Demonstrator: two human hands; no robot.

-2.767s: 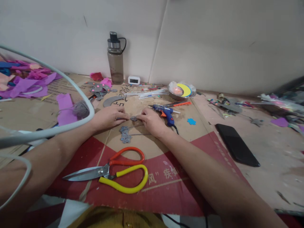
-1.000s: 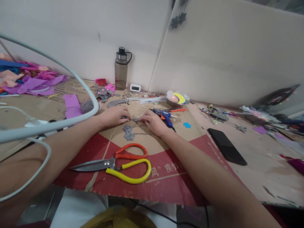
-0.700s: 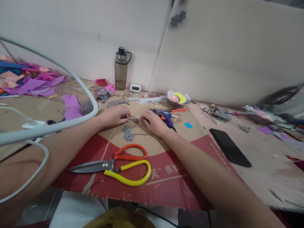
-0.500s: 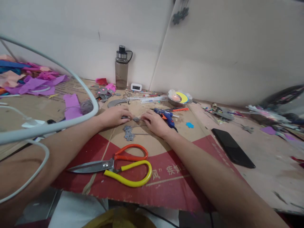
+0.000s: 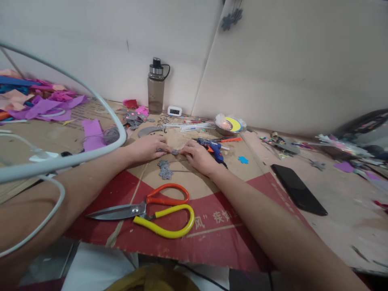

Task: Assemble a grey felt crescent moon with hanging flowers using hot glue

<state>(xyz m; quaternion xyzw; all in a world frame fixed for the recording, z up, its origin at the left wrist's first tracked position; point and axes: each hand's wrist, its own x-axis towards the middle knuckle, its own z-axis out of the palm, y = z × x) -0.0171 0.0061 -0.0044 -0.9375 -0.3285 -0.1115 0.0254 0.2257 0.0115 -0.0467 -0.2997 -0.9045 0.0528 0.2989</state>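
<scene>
My left hand (image 5: 150,148) rests low over the cardboard, fingers curled in a pinch. Facing it, my right hand (image 5: 198,157) also has its fingertips pressed together. Between the two sets of fingertips shows a small grey felt-like piece (image 5: 175,152), partly hidden by the fingers. Just nearer to me lie grey flower-shaped pieces (image 5: 165,169) with a thin grey strand leading right, under my right hand. A blue glue gun (image 5: 216,151) lies beyond my right wrist. Large scissors (image 5: 163,210) with one red and one yellow handle loop lie in front.
A water bottle (image 5: 155,87) and a small white clock (image 5: 174,111) stand by the wall. A metal bowl (image 5: 228,125) is at the back. To the right lies a black phone (image 5: 298,189). A pale curved tube (image 5: 110,111) crosses the left side above coloured scraps (image 5: 42,103).
The grey piece between my fingertips has turned slightly and shows as a more compact shape. My left fingers have shifted a little to the right. The other things lie as before.
</scene>
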